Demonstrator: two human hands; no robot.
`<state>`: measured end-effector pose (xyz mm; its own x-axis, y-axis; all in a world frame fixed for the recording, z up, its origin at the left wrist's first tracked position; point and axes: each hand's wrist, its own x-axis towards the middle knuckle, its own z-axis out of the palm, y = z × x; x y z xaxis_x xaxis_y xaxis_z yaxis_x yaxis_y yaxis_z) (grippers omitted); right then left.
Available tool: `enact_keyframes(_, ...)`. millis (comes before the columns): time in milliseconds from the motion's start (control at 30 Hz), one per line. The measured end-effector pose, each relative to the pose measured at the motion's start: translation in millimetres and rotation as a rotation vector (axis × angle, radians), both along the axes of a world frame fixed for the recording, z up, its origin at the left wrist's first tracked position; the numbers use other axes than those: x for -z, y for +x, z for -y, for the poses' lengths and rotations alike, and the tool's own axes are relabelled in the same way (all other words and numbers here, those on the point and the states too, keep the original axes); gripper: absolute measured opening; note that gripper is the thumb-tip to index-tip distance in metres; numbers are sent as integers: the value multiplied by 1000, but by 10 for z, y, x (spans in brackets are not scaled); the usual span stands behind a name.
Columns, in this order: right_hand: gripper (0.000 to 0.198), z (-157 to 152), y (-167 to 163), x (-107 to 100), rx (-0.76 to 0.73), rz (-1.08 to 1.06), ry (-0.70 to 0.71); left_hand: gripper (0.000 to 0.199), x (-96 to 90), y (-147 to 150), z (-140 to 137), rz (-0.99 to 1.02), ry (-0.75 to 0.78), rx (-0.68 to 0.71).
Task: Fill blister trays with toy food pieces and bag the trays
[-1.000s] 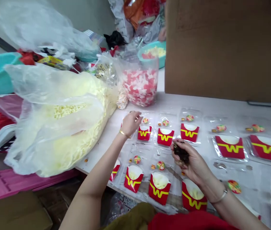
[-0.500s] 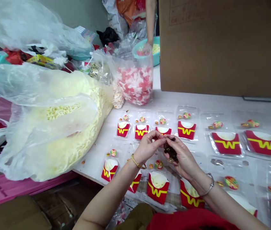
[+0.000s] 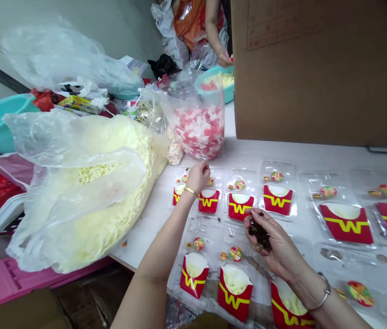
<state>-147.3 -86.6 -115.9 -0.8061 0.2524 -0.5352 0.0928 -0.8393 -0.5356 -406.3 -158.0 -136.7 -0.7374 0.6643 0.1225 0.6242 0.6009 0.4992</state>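
My left hand [image 3: 200,176], with a gold bracelet at the wrist, reaches over a clear plastic tray in the back row. Its fingers are pinched together, and whatever is in them is hidden. Cupped in my right hand [image 3: 275,240] is a clump of small, shiny dark brown pieces [image 3: 259,232]. Several clear trays lie in rows below the hands. Each visible one holds a red fries box with a yellow W, such as this fries box [image 3: 235,292], plus a small toy burger [image 3: 224,256] and a round toy pizza [image 3: 235,253].
A large open bag of pale yellow pieces [image 3: 124,219] covers the table's left side. Behind it stands a clear bag of pink and white pieces [image 3: 198,132]. A cardboard box [image 3: 320,77] blocks the back right. Another person's hand [image 3: 225,58] is above a turquoise basin [image 3: 229,95].
My left hand has left my right hand and moved up and left to a back-row tray. My right hand keeps the brown pieces. The other person's hand has lifted from the basin.
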Motion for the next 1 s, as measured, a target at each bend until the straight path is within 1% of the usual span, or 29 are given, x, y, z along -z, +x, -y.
enact_keyframes(67,20,-35,27,14,9,14,-1,12,63,-83,-73,-110,-118,57)
enact_keyframes(200,19,-95,91,29,22,38,5,17,144,-96,-200,-178,-238,98)
enact_keyframes(267,19,-110,134,26,6,46,10,19,123,-56,-200,-223,-285,112)
enact_keyframes(333,19,-117,191,17,-19,58,9,22,27,38,-128,-232,-253,144)
enact_keyframes(367,20,-119,225,11,-30,63,1,23,-48,111,-65,-217,-224,183)
enact_keyframes(433,20,-117,297,3,-41,66,-37,23,-226,304,104,-163,-213,335)
enact_keyframes(467,20,-113,331,2,-42,65,-70,21,-312,417,199,-133,-245,432)
enact_keyframes(533,22,-91,390,6,-41,59,-144,19,-433,640,382,-85,-361,608)
enact_keyframes(600,24,-48,431,18,-43,53,-194,18,-457,815,524,-83,-482,702)
enact_keyframes(700,24,36,467,35,-70,25,-188,18,-349,928,629,-136,-590,735)
enact_keyframes(767,23,81,486,36,-89,-5,-163,18,-259,918,648,-174,-607,743)
enact_keyframes(833,23,103,502,25,-99,-16,-144,18,-206,878,654,-188,-589,749)
enact_keyframes(900,23,101,513,9,-93,-3,-127,16,-201,834,662,-181,-559,747)
enact_keyframes(1000,22,78,520,-10,-77,16,-89,15,-241,797,672,-166,-541,756)
